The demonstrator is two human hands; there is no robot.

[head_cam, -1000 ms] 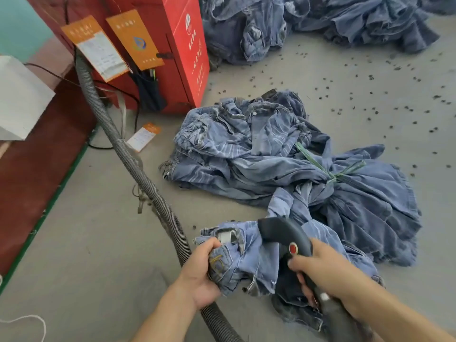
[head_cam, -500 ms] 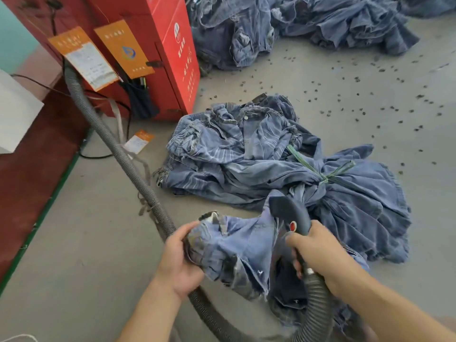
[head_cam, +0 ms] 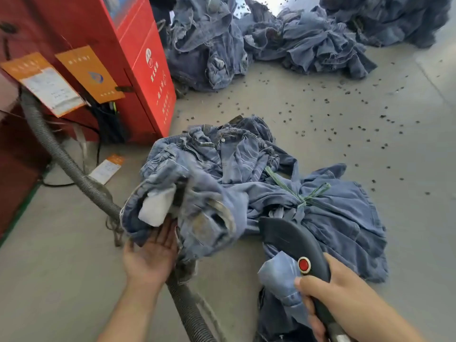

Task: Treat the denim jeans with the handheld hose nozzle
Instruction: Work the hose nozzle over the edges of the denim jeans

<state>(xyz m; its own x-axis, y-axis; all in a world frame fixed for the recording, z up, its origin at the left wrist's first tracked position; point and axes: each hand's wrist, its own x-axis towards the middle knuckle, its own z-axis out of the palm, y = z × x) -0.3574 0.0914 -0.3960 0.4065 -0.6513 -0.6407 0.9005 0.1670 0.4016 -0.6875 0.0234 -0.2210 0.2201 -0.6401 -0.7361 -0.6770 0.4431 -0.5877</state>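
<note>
One view only, from the head, looking down at the floor (head_cam: 296, 99).

Left hand (head_cam: 150, 255): palm up, fingers (head_cam: 164, 234) straight and spread under the bunched waist end of the denim jeans (head_cam: 197, 208), propping the cloth rather than gripping it. Blurred there, with a pale pocket lining (head_cam: 158, 206) turned out just above the fingertips. Raised clear of the floor, directly ahead of that palm.

Right hand (head_cam: 343, 292): fingers curled round the grip of the handheld hose nozzle (head_cam: 293, 240), a fold of denim caught between thumb and handle, red button (head_cam: 304, 264) showing just ahead of the thumb. Dark nozzle head pointing up and to the left, toward the lifted jeans, its tip close beside the cloth but apart from it. Long axis of the nozzle roughly from lower right to upper left.

Ribbed grey hose (head_cam: 74, 166) running from beside the red cabinet (head_cam: 145, 77) across the floor and under the left wrist. Tied bundle of jeans (head_cam: 320, 206) lying flat beyond both hands, bound with a green cord (head_cam: 302, 197); more denim heaps (head_cam: 306, 43) along the far edge of the floor, dark specks scattered between.

Judgement: nozzle hand nearer the untreated opening; likely next a short swing leftward to bring the head against or into the held-up waist.
</note>
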